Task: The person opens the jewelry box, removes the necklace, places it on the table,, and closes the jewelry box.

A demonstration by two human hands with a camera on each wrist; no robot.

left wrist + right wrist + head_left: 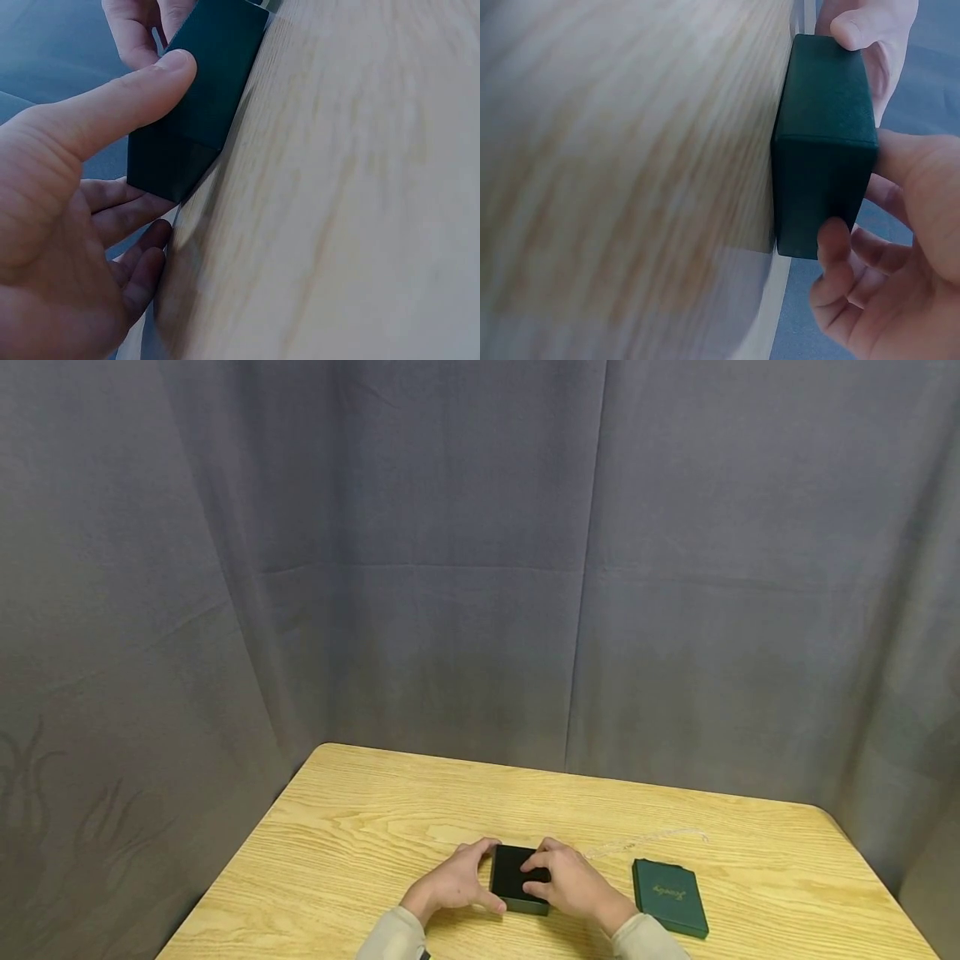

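Note:
A dark green box base [527, 907] with a black insert [508, 870] sits on the table before me. My left hand [456, 878] holds its left side, thumb at the near wall and fingers at the far corner. In the left wrist view the thumb lies flat on the green wall [217, 82]. My right hand [573, 881] reaches over from the right, thumb and forefinger tips apart on the black insert. One of its other fingers touches the box's right wall [810, 187] in the right wrist view.
A dark green lid [678, 906] with gold lettering lies on the wooden table [360, 827], right of the right hand. Behind that hand a thin chain [648, 837] stretches across the wood. Grey curtains [450, 568] hang beyond the table's far edge.

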